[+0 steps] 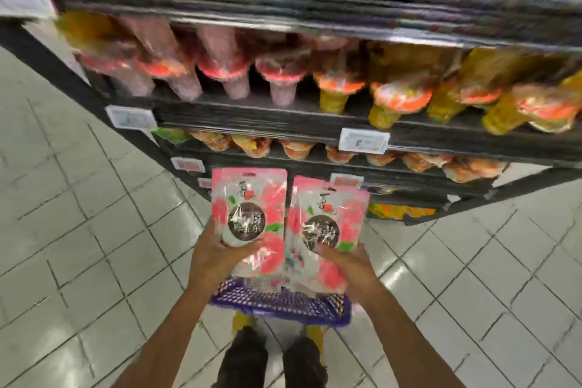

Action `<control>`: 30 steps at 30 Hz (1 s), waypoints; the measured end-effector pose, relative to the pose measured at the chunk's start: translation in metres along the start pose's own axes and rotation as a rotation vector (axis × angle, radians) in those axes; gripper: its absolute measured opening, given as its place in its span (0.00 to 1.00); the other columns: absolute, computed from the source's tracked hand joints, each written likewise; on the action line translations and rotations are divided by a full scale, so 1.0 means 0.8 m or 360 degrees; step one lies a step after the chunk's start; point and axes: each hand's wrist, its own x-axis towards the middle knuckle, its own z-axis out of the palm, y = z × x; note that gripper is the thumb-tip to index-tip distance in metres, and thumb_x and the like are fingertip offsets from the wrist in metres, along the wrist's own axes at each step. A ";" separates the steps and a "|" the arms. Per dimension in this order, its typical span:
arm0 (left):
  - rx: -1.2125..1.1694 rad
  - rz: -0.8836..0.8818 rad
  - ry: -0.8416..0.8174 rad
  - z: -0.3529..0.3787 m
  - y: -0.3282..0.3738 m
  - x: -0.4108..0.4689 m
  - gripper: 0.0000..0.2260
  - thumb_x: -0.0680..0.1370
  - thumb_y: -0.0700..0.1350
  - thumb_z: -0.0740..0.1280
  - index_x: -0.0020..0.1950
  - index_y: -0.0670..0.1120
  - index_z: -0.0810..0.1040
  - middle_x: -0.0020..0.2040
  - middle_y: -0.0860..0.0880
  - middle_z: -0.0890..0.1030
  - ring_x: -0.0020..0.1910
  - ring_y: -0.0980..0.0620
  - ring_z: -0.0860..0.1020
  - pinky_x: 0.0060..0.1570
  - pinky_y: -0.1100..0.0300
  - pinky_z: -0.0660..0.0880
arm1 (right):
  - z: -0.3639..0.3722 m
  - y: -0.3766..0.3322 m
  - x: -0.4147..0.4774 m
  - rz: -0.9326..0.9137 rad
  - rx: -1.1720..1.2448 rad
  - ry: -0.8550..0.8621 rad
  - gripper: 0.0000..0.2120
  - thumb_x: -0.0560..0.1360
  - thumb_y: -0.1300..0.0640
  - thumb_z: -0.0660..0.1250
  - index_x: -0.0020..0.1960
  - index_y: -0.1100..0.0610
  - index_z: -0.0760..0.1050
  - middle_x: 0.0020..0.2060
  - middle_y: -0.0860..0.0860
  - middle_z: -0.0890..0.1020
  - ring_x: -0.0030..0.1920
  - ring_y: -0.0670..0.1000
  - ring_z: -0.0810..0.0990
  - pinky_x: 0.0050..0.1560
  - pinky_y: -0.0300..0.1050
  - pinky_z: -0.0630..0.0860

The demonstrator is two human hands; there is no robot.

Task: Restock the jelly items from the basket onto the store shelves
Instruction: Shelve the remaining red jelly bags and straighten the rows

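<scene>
The left hand (217, 249) has its grip closed on a pink jelly pouch (248, 201), thumb across the lower front, the pouch standing upright above the grip. Just right of it, touching edge to edge, a second jelly pouch (327, 217) stands slightly tilted, held low in the closed grip of the right hand (349, 264); pink edges behind it may be further pouches, but blur makes that unclear. Below both grips sits the blue basket (283, 302), with more pink packaging showing at its rim. Beyond and above the grips rise the black store shelves (283, 123), blurred, carrying rows of pink-topped bags (223, 63) to the left and yellow bags (403, 88) to the right, with white price tags (363, 140) on the shelf edges. Pale floor tiles (94, 230) spread on either side.
</scene>
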 end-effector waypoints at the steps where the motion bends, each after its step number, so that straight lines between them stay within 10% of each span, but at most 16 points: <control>1: 0.0023 0.0073 0.0047 -0.009 0.030 -0.013 0.48 0.49 0.64 0.83 0.67 0.57 0.73 0.58 0.57 0.83 0.57 0.59 0.80 0.55 0.65 0.76 | 0.004 -0.029 -0.022 -0.0044 -0.0017 -0.0023 0.20 0.59 0.59 0.82 0.46 0.64 0.79 0.42 0.69 0.82 0.46 0.65 0.84 0.44 0.49 0.79; 4: -0.0050 0.0278 0.0135 -0.038 0.116 -0.049 0.47 0.53 0.63 0.83 0.69 0.58 0.71 0.62 0.60 0.80 0.59 0.64 0.78 0.58 0.66 0.76 | 0.018 -0.112 -0.083 -0.0225 -0.0033 -0.0072 0.17 0.56 0.53 0.80 0.38 0.61 0.79 0.29 0.57 0.82 0.28 0.53 0.81 0.34 0.43 0.77; 10: -0.0360 0.0624 0.0210 -0.099 0.249 -0.105 0.42 0.50 0.63 0.84 0.61 0.64 0.72 0.54 0.62 0.82 0.51 0.62 0.82 0.42 0.66 0.80 | 0.056 -0.235 -0.171 -0.0685 0.0101 -0.0272 0.26 0.65 0.59 0.75 0.62 0.61 0.76 0.56 0.61 0.83 0.57 0.63 0.82 0.60 0.65 0.76; 16: -0.0445 0.0894 0.0194 -0.174 0.353 -0.126 0.40 0.54 0.60 0.84 0.62 0.62 0.72 0.54 0.60 0.83 0.51 0.60 0.83 0.45 0.65 0.81 | 0.121 -0.324 -0.234 -0.1136 -0.0040 -0.0258 0.28 0.54 0.44 0.84 0.52 0.50 0.83 0.50 0.55 0.86 0.50 0.56 0.86 0.44 0.48 0.82; 21: -0.0420 0.1101 0.0135 -0.247 0.423 -0.117 0.41 0.57 0.58 0.84 0.67 0.58 0.71 0.59 0.56 0.82 0.58 0.55 0.81 0.57 0.49 0.79 | 0.190 -0.384 -0.272 -0.1515 -0.0114 0.0089 0.18 0.56 0.50 0.80 0.46 0.45 0.83 0.39 0.50 0.87 0.38 0.49 0.86 0.31 0.36 0.78; 30: -0.0310 0.1378 -0.0012 -0.333 0.492 -0.081 0.45 0.55 0.64 0.81 0.68 0.64 0.66 0.55 0.76 0.75 0.54 0.76 0.74 0.41 0.80 0.72 | 0.305 -0.449 -0.310 -0.1939 -0.0100 0.0308 0.16 0.64 0.54 0.80 0.49 0.53 0.81 0.41 0.46 0.87 0.40 0.44 0.85 0.35 0.31 0.77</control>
